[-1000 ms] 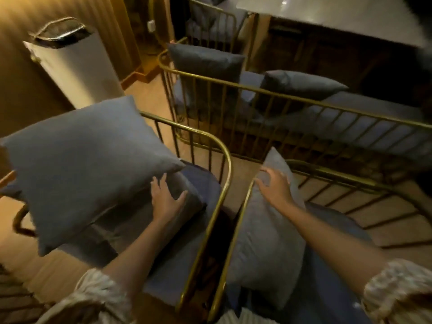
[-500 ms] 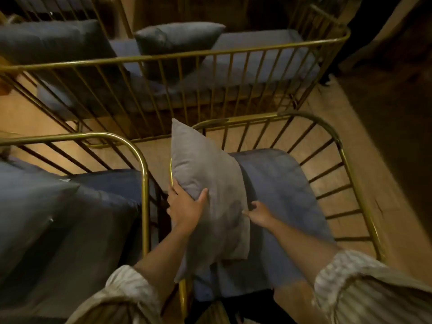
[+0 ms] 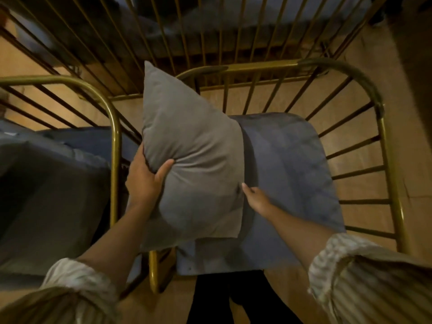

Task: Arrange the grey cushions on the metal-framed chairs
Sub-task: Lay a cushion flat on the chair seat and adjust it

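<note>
A grey cushion (image 3: pixel 194 160) stands on edge at the left side of the right chair, leaning over its brass arm rail. My left hand (image 3: pixel 146 178) grips the cushion's left edge, thumb across its front. My right hand (image 3: pixel 256 198) touches the cushion's lower right edge, fingers tucked behind it. The right chair has a brass metal frame (image 3: pixel 383 127) and a blue-grey seat pad (image 3: pixel 287 174). The left chair (image 3: pixel 112 118) holds another grey cushion (image 3: pixel 46 197) on its seat.
Behind both chairs runs a brass-barred bench back (image 3: pixel 210 31) with blue-grey padding beyond it. Wooden floor (image 3: pixel 416 160) shows to the right of the right chair. My dark trouser legs (image 3: pixel 233 300) stand at the chair's front edge.
My left hand has left the left chair's cushion and joined my right on the right chair's cushion. The cushion now sits higher and more upright, and my view has tilted further down.
</note>
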